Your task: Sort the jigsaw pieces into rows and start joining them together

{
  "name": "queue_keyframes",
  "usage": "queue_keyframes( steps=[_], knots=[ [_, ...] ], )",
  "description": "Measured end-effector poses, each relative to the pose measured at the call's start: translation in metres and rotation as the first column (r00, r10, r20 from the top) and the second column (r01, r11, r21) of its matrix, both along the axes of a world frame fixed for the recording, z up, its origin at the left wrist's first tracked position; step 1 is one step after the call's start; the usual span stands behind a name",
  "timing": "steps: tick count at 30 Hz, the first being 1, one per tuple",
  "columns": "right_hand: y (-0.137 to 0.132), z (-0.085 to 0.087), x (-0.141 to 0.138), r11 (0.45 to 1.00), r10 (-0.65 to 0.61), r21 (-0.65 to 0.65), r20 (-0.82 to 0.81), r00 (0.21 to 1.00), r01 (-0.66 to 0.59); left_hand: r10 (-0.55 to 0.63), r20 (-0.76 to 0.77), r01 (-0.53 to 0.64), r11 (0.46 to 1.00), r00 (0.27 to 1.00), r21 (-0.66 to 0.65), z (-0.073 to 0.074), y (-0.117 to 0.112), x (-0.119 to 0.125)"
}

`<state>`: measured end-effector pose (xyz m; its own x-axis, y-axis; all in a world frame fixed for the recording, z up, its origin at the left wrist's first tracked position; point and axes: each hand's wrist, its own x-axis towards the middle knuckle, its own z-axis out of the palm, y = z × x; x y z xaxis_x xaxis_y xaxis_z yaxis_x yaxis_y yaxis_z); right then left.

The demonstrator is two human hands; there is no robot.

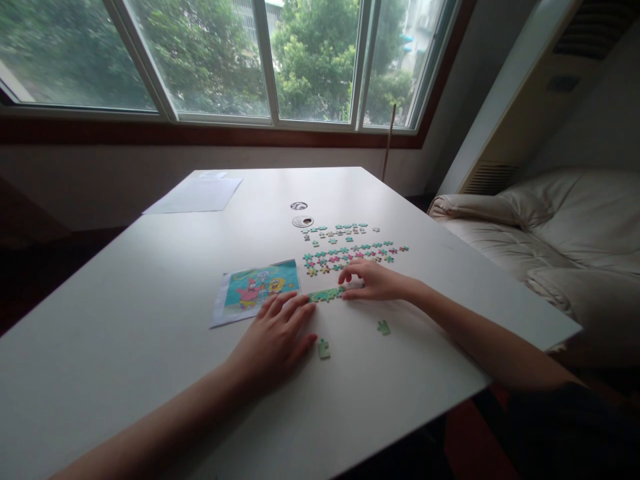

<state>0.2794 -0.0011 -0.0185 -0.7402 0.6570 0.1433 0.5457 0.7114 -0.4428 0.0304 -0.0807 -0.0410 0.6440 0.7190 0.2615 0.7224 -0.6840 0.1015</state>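
My left hand (275,330) lies flat with its fingers spread, partly over the cartoon picture sheet (257,288). Its fingertips reach the left end of a short strip of joined green jigsaw pieces (325,295). At the strip's right end, my right hand (373,280) is curled, thumb and fingers closing on a jigsaw piece (341,291) that they partly hide. One loose green piece (324,349) sits just right of my left thumb. Another green piece (383,327) lies below my right wrist.
Beyond my hands, several loose jigsaw pieces (345,252) lie in rows on the white table (150,333). Two round cable holes (303,221) are farther back. White paper (195,195) rests at the far left. A pale sofa (565,247) stands to the right.
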Motion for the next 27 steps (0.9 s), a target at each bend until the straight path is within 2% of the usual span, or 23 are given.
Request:
queue_keyframes(
  steps=[4,11,27],
  knots=[
    [-0.0024,0.0003,-0.0015,0.999,-0.005,0.049,-0.050,0.999,0.007,0.004,-0.010,-0.004,1.000,1.000,-0.008,-0.0002,0.0002,-0.0001],
    [-0.0064,-0.0005,-0.0034,0.992,-0.057,0.115,0.004,0.998,0.057,-0.001,-0.010,0.001,1.000,1.000,-0.001,0.0003,0.0002,0.0003],
    [-0.0013,-0.0072,-0.0037,0.999,-0.029,0.022,-0.043,0.999,0.030,-0.003,-0.003,0.003,1.000,1.000,-0.003,-0.0020,0.0005,0.0002]
  ],
)
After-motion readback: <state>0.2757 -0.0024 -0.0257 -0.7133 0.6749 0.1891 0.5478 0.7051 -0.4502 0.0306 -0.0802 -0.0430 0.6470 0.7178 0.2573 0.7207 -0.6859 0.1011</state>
